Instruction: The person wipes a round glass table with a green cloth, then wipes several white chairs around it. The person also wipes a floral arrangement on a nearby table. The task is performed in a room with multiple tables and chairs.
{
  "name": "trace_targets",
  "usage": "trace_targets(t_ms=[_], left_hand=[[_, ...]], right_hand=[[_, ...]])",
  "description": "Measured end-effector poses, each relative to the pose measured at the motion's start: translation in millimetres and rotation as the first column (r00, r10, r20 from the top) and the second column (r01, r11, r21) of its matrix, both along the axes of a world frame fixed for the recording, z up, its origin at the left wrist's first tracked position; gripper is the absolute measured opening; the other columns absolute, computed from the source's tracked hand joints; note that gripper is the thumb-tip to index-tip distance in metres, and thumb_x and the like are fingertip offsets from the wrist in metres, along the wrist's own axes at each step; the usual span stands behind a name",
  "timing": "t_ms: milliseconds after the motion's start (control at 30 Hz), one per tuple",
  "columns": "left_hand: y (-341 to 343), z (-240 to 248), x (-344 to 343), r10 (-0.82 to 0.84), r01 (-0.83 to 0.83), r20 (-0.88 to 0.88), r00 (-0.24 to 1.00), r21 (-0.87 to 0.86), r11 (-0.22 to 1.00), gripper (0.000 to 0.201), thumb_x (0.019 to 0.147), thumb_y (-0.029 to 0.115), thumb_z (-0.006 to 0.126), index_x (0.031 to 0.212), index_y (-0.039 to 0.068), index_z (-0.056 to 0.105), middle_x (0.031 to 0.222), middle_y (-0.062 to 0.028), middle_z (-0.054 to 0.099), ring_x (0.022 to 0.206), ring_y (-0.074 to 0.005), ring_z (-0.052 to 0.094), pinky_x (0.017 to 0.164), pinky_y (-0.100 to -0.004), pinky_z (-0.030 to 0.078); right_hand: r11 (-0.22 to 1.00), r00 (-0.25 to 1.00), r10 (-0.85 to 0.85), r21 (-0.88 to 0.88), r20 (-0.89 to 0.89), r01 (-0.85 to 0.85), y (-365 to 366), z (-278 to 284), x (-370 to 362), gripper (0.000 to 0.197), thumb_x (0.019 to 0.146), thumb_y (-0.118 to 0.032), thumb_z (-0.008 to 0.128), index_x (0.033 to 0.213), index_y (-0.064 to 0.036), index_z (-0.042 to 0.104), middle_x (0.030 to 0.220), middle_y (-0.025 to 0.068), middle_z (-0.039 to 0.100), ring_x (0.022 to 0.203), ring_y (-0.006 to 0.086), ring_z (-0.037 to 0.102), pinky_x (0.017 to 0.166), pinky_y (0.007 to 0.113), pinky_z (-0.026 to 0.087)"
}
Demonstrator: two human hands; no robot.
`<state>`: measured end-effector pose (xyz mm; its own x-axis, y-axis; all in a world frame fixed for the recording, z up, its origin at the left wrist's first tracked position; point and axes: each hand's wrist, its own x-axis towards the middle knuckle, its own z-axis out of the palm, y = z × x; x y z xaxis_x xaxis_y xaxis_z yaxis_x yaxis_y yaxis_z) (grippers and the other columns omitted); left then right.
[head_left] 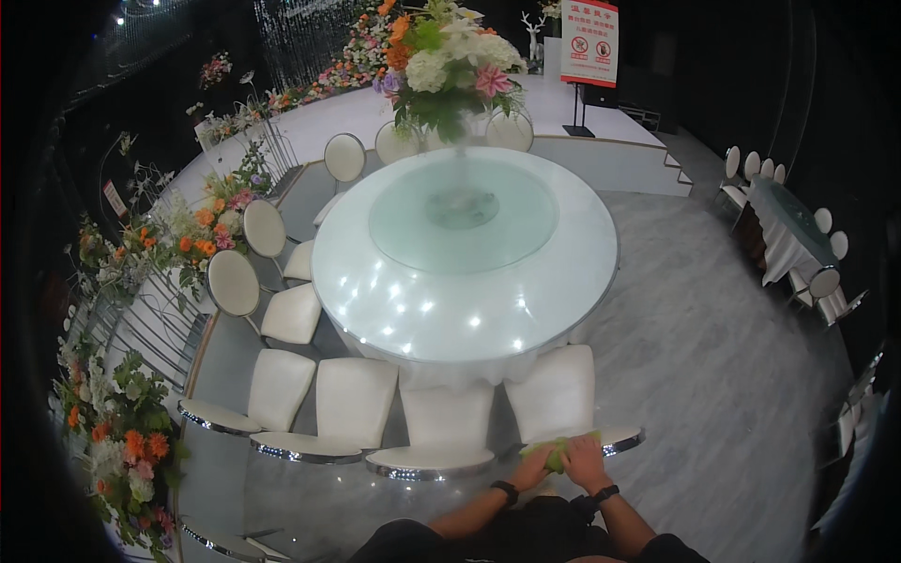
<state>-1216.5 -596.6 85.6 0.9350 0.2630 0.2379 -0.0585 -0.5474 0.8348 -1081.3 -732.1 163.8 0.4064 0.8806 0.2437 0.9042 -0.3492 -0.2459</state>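
A yellow-green cloth (556, 458) is bunched between my two hands at the top of a white chair's round backrest (620, 437). My left hand (533, 467) grips its left side with curled fingers. From the right, my right hand (586, 464) closes over the same cloth, its fingers pointing away from me. The hands almost meet, partly hiding both the cloth and the backrest edge. Beyond them shows the chair's white seat (554, 389), close to the table. Dark bands circle both my wrists.
The round table (441, 314) bears a glass turntable (394, 225) and a tall flower arrangement (450, 70). White chairs (357, 403) with silvery rims surround it. Flower stands (141, 469) line the left; a low stage (601, 159) with steps and a sign (589, 42) stands behind. Another table (793, 220) is at right.
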Motion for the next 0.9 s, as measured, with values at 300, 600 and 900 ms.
trace_targets(t_ms=[300, 600, 900], left_hand=[[-3.5, 47.6, 20.9, -0.003, 0.030, -0.227, 0.974, 0.116, 0.993, 0.069, 0.086, 0.026, 0.082, 0.143, 0.004, 0.051, 0.132, -0.0214, 0.061, 0.122, -0.0435, 0.059, 0.103, -0.0506, 0.048], [-108.5, 95.0, 91.5, 0.133, -0.091, -0.130, 0.983, 0.286, 0.954, 0.073, 0.087, 0.028, 0.081, 0.151, 0.010, 0.050, 0.136, -0.0180, 0.061, 0.127, -0.0385, 0.059, 0.106, -0.0510, 0.046], [-174.3, 91.6, 168.1, 0.278, -0.152, -0.201, 0.939, 0.482, 0.863, 0.072, 0.080, 0.012, 0.076, 0.148, 0.012, 0.052, 0.134, -0.0167, 0.060, 0.124, -0.0370, 0.059, 0.105, -0.0483, 0.045]], right_hand=[[0.992, 0.984, 0.078, -0.087, -0.162, -0.093, 0.6, 5.2, 35.7, 0.028, 0.089, -0.030, 0.064, 0.104, -0.0070, 0.070, 0.101, 0.0137, 0.070, 0.100, 0.0346, 0.064, 0.093, 0.051, 0.048], [0.930, 0.707, 0.343, 0.120, -0.619, -0.346, -100.9, 5.7, 173.5, 0.035, 0.095, -0.020, 0.063, 0.124, 0.0000, 0.066, 0.121, 0.0223, 0.069, 0.118, 0.0435, 0.060, 0.105, 0.051, 0.047], [0.920, 0.619, 0.281, 0.023, -0.734, -0.391, -148.6, -23.5, 248.8, 0.042, 0.098, -0.021, 0.066, 0.134, 0.0009, 0.060, 0.127, 0.0254, 0.065, 0.124, 0.0439, 0.058, 0.107, 0.049, 0.047]])
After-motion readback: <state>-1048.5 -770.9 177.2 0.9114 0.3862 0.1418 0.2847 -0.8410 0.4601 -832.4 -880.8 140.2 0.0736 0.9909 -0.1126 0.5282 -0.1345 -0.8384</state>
